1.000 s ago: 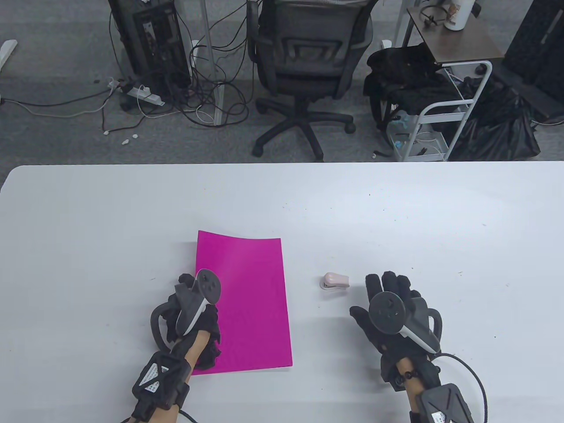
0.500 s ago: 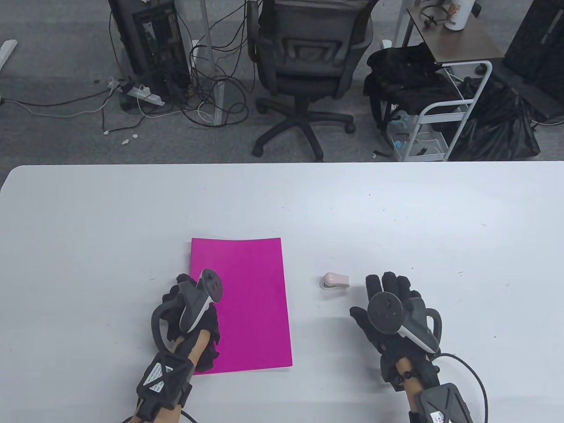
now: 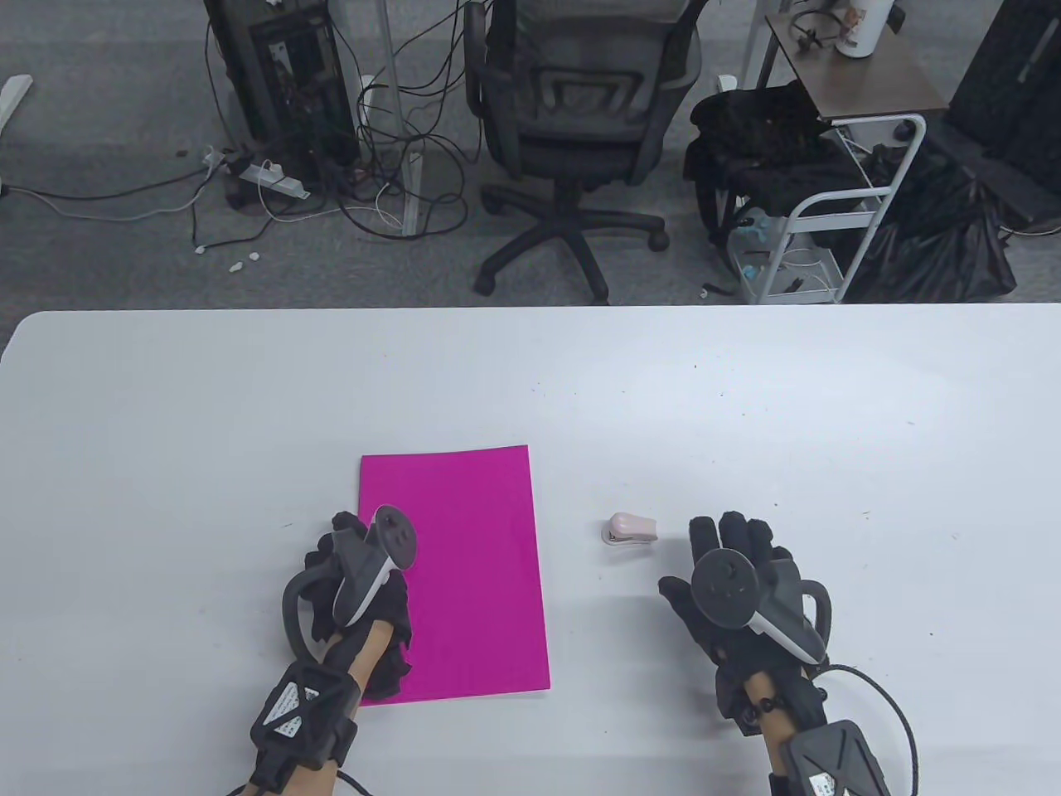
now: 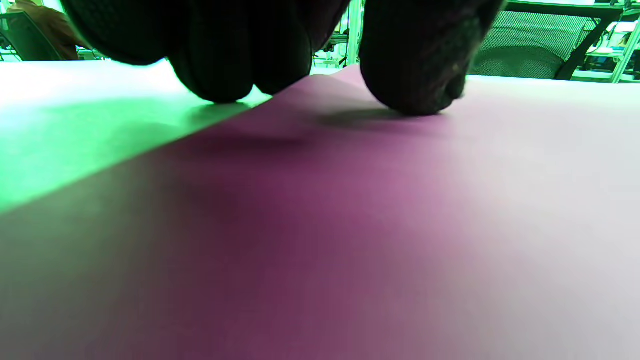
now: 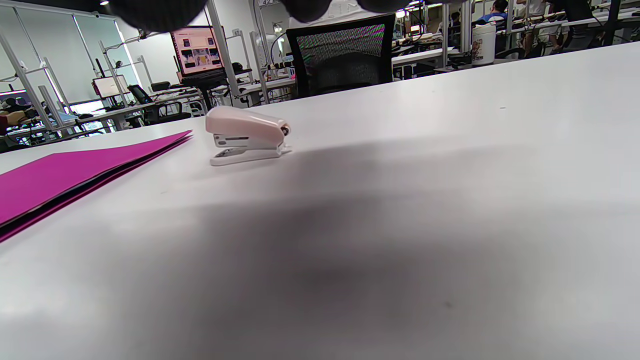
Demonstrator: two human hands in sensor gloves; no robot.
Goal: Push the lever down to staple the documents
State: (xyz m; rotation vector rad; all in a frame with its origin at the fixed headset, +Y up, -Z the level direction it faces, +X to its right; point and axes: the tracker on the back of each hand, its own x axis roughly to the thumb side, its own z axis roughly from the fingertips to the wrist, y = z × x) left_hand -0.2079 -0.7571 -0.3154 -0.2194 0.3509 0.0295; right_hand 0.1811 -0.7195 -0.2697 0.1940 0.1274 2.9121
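Magenta paper [image 3: 464, 572] is lying flat on the white table [image 3: 166, 431], a thin stack of sheets with a dark gap showing between them along the edge in the right wrist view [image 5: 75, 175]. The left hand [image 3: 356, 580] is resting on the stack's near-left part, and in the left wrist view its gloved fingertips [image 4: 415, 75] are pressing down on the purple-looking sheet [image 4: 320, 225]; the hand is holding nothing. A small pink stapler [image 3: 628, 530] is sitting on the table just to the right of the stack, apart from it, with nothing between its lever and base. In the right wrist view the stapler [image 5: 246, 135] is standing upright on its base, its mouth pointing toward the paper. The right hand [image 3: 738, 589] is hovering or resting palm down near the stapler, to its right and nearer the person, fingers spread and pointing away, not touching the stapler.
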